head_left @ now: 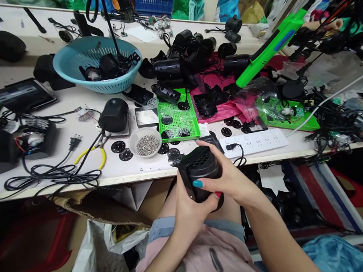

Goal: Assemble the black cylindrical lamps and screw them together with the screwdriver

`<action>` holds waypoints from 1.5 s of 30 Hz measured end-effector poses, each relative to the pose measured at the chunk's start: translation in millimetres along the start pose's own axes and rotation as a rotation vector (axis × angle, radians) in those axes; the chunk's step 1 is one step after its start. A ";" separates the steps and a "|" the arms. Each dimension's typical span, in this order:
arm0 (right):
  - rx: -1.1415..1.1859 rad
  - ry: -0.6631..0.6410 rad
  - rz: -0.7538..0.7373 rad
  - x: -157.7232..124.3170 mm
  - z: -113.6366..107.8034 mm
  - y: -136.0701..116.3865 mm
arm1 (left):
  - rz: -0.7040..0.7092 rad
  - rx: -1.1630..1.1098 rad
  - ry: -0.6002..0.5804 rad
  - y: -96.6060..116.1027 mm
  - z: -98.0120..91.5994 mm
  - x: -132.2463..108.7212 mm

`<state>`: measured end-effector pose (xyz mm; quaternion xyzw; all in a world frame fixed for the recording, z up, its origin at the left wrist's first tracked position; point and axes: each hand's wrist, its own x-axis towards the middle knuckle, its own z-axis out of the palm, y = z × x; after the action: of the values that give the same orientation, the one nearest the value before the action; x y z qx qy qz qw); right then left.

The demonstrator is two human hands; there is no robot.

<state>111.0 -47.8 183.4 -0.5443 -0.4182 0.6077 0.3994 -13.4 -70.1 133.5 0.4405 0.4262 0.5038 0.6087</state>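
Both hands grip a black plastic housing [203, 169] with a rounded body, a bracket on its left side and round vent holes on top. It is held above my lap, just in front of the table edge. My left hand [191, 202] closes around its lower left side, thumb pressed on the front. My right hand [225, 175] wraps its right side, with the thumb across the front. The far fingers of both hands are hidden behind the housing. Nearby on the table are a white bowl of small metal screws [146, 143] and several black perforated discs [117, 146].
A blue basket [69, 61] holding black parts stands at the back. A green tray [194, 116], yellow-handled pliers [102, 158], coiled black cables [62, 175] and a white power strip [270, 139] lie along the table. A bright green handheld tool [267, 52] leans at the right.
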 end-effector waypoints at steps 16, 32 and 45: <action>0.183 -0.009 0.022 0.7 1.5 4.9 | -0.036 -0.023 -0.033 -3.5 -3.4 -2.3; -0.826 -0.214 -0.362 -20.8 -22.7 -6.2 | -0.300 -0.251 -0.007 -2.1 -13.1 11.1; -0.874 -0.183 -0.448 -18.2 -21.3 -1.1 | -0.251 -0.297 0.011 1.8 -3.8 8.0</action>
<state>133.8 -63.0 189.1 -0.5020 -0.7738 0.3203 0.2161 -16.5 -61.6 133.7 0.2862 0.4024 0.4836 0.7227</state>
